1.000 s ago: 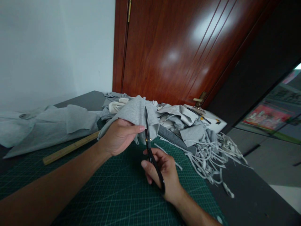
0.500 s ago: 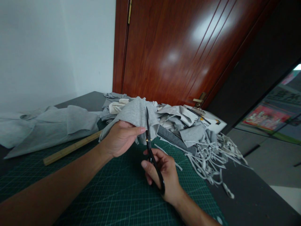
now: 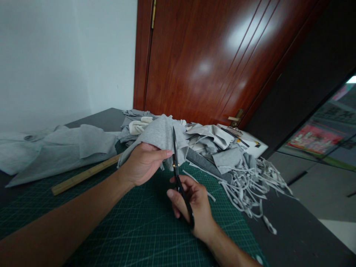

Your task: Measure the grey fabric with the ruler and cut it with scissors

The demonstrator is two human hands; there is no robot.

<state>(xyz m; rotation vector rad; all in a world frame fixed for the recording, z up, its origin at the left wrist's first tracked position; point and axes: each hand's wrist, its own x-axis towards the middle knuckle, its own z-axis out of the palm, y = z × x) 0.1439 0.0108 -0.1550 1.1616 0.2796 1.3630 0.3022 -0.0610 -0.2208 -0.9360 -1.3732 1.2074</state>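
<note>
My left hand pinches a piece of light grey knit fabric, its thumb pressed on the cloth close to the scissor blades. Fabric spreads above and beyond the fingers, and its lower edge hangs just over the mat. My right hand is wrapped round the handles of black scissors. Their blades point away from me and lie against the cloth, the upper blade showing in front of it. How far the blades are apart, and the lower blade, I cannot make out. Beneath both hands lies a green cutting mat.
A wooden stick lies on the mat at left, beside a large grey cloth. Behind the hands are heaped fabric pieces. Tangled grey strips spread at right on the dark table. A brown door stands behind.
</note>
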